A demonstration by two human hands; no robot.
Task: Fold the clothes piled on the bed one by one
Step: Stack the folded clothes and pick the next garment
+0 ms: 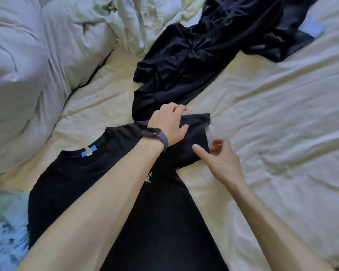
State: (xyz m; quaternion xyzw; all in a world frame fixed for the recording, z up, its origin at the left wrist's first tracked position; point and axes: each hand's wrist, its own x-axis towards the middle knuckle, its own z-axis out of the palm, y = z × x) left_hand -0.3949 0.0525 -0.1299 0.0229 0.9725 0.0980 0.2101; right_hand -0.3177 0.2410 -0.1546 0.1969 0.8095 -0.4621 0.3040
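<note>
The black T-shirt (70, 192) lay flat, front side up, on the cream sheet (282, 118) of the bed. Its collar, with a blue label (89, 151), pointed to the upper left. A small pale print (148, 178) showed on the chest, partly covered by the left forearm. One short sleeve (196, 132) extended away from the person, toward the pile of dark clothes (194, 55).

Left hand (167, 124): positioned on the sleeve near the shoulder seam. The thumb lay flat on the cloth. The fingers were bent at the far edge of the sleeve, where it met the dark pile. Whether they pinched the cloth or only pressed it could not be determined. A dark wristband (157, 136) sat on this wrist.

Right hand (222, 160): positioned at the near corner of the sleeve hem. The thumb was extended, with its tip on the cloth. The remaining fingers were loosely curled, blurred, and apart from the thumb, just beside the hem. The hand was spread rather than closed, and no cloth appeared gripped in it.

A rumpled white duvet (27, 61) occupied the upper left. A thin black cable (90, 75) ran along its edge. A light blue cloth (4, 231) lay at the lower left, touching the T-shirt.
</note>
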